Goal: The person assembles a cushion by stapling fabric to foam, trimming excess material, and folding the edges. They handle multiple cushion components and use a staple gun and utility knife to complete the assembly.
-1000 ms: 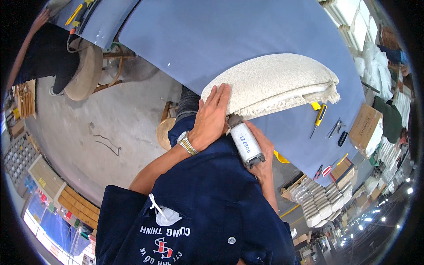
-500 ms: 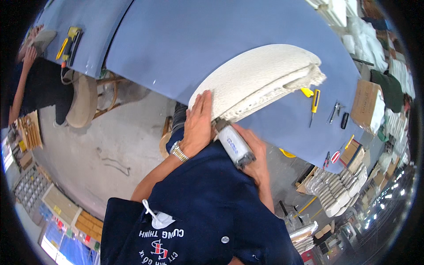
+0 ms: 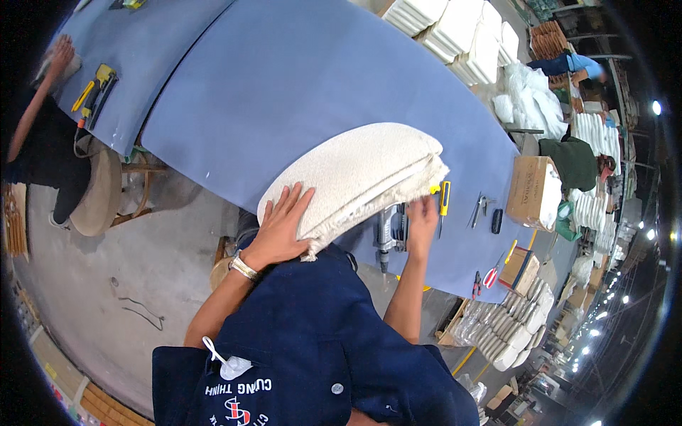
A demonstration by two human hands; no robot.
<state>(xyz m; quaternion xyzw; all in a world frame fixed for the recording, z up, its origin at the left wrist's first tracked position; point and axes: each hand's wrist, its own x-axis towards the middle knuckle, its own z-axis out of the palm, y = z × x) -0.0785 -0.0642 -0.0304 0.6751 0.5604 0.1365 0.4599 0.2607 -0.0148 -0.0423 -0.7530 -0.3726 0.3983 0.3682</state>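
A cream fabric-covered, half-oval seat pad (image 3: 355, 167) stands tilted at the table's near edge, its frayed, folded fabric edge towards me. My left hand (image 3: 285, 224) lies on its left end, fingers spread. A grey staple gun (image 3: 386, 238) lies on the table just right of the pad, partly hidden by it. Right beside the gun is my right hand (image 3: 423, 220), its fingers blurred, so their hold is unclear. A yellow-handled screwdriver (image 3: 445, 199) lies just beyond that hand, with a small yellow piece (image 3: 435, 189) near the pad's right tip.
On the blue table (image 3: 284, 92) at right are metal pliers (image 3: 480, 209), a black object (image 3: 496, 221) and red-handled scissors (image 3: 491, 275). A cardboard box (image 3: 529, 192) stands behind them. At far left, a co-worker's hand (image 3: 62, 53) works near another staple gun (image 3: 99, 92).
The staple gun has left my right hand and now lies on the table. That hand has moved up and right. My left hand stays on the pad. The view has shifted.
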